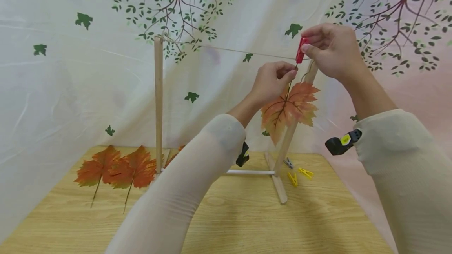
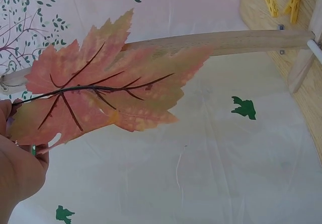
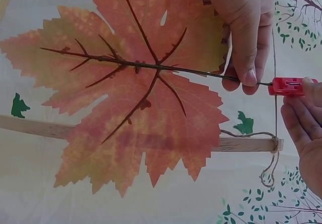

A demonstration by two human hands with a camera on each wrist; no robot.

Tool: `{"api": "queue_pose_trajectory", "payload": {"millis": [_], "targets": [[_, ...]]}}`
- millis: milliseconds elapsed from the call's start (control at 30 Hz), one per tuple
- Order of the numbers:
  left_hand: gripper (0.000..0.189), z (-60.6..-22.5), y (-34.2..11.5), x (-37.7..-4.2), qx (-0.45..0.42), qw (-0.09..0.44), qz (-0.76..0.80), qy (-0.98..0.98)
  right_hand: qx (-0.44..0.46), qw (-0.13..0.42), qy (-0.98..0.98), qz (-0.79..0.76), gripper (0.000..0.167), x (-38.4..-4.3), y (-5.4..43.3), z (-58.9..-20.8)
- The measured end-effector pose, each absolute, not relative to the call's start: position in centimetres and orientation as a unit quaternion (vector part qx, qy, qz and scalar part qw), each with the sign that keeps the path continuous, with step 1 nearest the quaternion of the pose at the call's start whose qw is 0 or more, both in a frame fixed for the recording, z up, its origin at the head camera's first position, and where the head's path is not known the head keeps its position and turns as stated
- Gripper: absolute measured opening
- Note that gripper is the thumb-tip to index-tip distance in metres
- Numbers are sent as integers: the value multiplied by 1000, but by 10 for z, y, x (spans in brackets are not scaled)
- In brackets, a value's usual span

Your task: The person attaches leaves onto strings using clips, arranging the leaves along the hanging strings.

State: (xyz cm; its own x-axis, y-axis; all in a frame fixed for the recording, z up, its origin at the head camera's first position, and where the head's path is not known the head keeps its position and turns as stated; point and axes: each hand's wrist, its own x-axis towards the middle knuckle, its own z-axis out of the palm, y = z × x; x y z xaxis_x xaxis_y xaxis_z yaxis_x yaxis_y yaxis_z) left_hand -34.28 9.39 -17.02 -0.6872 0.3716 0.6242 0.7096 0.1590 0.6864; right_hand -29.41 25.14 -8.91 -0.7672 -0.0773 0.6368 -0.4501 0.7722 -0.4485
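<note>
My left hand (image 1: 272, 81) pinches the thin dark stem of an orange artificial maple leaf (image 1: 291, 107) near its top, and the blade hangs below the fingers. Just above, my right hand (image 1: 333, 50) holds a red clothespin (image 1: 301, 50) between thumb and fingers. In the right wrist view the clothespin (image 3: 287, 86) sits across the string (image 3: 275, 113), with the stem's end at its jaws. The string (image 1: 229, 51) runs between two wooden posts, and the leaf overlaps the right post (image 1: 291, 138). The left wrist view has the leaf (image 2: 108, 90) spread beyond my left fingers.
Two more orange-red leaves (image 1: 102, 166) lie on the wooden table (image 1: 247, 214) at the left, another partly behind my left sleeve. Beside the right foot (image 1: 280, 189) of the stand are two yellow clothespins (image 1: 292, 179) and a grey one (image 1: 288, 163). A white rod (image 1: 250, 172) joins the posts low down.
</note>
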Motion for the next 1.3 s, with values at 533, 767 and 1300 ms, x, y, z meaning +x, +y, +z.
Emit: {"api": "queue_pose_trajectory", "payload": {"millis": [533, 767, 1300], "targets": [[25, -169, 93, -338, -341, 134, -568, -737, 159, 268, -890, 333, 40, -290, 256, -88], [25, -168, 94, -338, -337, 135, -566, -741, 154, 250, -882, 369, 41, -292, 259, -87], [26, -183, 87, -344, -351, 142, -550, -745, 162, 254, -879, 369, 40, -293, 261, -90]]}}
